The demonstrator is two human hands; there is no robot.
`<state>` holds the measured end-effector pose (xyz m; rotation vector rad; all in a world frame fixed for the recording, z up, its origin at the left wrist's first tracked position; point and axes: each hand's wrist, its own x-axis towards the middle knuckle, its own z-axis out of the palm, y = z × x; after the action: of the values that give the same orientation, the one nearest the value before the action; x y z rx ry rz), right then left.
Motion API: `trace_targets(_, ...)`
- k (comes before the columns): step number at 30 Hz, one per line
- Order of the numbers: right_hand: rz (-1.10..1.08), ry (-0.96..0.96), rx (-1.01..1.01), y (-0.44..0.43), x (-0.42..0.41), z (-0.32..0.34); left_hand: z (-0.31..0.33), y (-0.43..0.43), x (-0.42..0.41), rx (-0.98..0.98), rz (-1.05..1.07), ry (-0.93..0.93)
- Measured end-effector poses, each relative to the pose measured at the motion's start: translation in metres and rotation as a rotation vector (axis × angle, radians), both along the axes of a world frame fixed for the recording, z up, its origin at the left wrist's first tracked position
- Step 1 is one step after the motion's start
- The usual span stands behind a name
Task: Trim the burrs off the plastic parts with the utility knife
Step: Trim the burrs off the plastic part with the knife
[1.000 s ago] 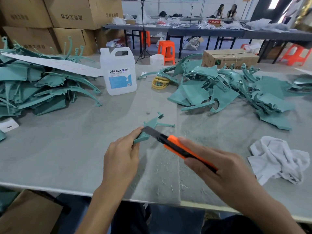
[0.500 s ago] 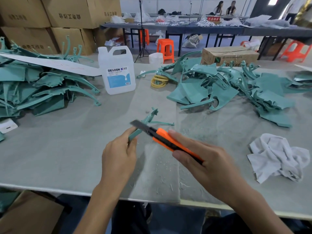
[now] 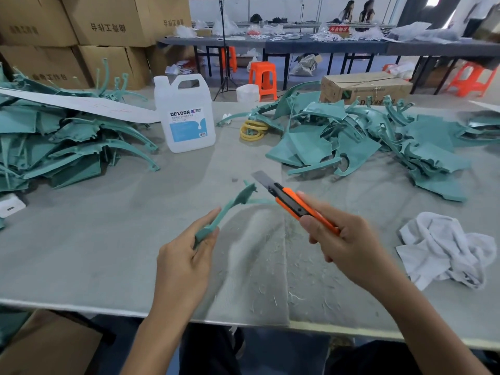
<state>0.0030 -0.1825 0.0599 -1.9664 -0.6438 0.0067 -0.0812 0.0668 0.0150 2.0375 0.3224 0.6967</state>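
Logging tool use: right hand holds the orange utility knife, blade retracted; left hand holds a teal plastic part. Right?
No: the head view shows the blade extended from the utility knife in the right hand. The left hand does hold the teal plastic part.

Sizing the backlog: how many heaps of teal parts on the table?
2. Left heap at the far left; right heap past the white jug, maybe running beyond the frame. One loose part in the left hand.
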Motion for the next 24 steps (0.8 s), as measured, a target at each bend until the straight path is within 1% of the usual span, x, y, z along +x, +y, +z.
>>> trace_targets(2, 0.000, -0.024, 0.048, -0.002, -0.005, 0.002, 0.001, -0.001, 0.000, -0.039, -0.016, -0.002)
trace_targets(4, 0.086, -0.010, 0.134, 0.001, -0.019, 0.001, 0.004, -0.004, 0.000, -0.049, -0.024, -0.002)
trace_targets(6, 0.174, 0.007, 0.146, 0.005, -0.028, -0.003, 0.007, -0.007, 0.000, -0.095, -0.027, 0.008)
trace_targets(8, 0.113, -0.013, 0.110, 0.007, -0.024, -0.007, 0.009, -0.008, -0.001, -0.159, -0.025, 0.014)
trace_targets(10, -0.067, -0.026, 0.083, 0.004, -0.016, -0.007, 0.008, -0.009, -0.004, -0.161, -0.015, 0.010)
trace_targets(11, -0.122, -0.029, 0.084, 0.002, -0.014, -0.005, 0.008, -0.010, -0.005, -0.135, -0.014, 0.012)
trace_targets(12, -0.124, -0.036, 0.098, 0.001, -0.015, -0.003, 0.010, -0.011, -0.006, -0.106, -0.031, 0.021)
trace_targets(15, 0.063, -0.033, 0.086, 0.001, -0.026, 0.007, 0.013, -0.011, -0.007, 0.056, -0.047, 0.000)
trace_targets(18, 0.183, -0.026, -0.041, -0.006, -0.027, 0.024, 0.018, -0.007, -0.010, 0.201, 0.005, -0.050)
trace_targets(20, 0.202, -0.024, -0.103, -0.012, -0.026, 0.034, 0.021, -0.002, -0.012, 0.347, 0.028, -0.109)
trace_targets(22, 0.224, -0.021, -0.116, -0.018, -0.025, 0.038, 0.024, 0.001, -0.012, 0.401, 0.028, -0.131)
trace_targets(24, 0.189, -0.081, -0.154, -0.021, -0.018, 0.036, 0.026, 0.003, -0.013, 0.422, 0.018, -0.150)
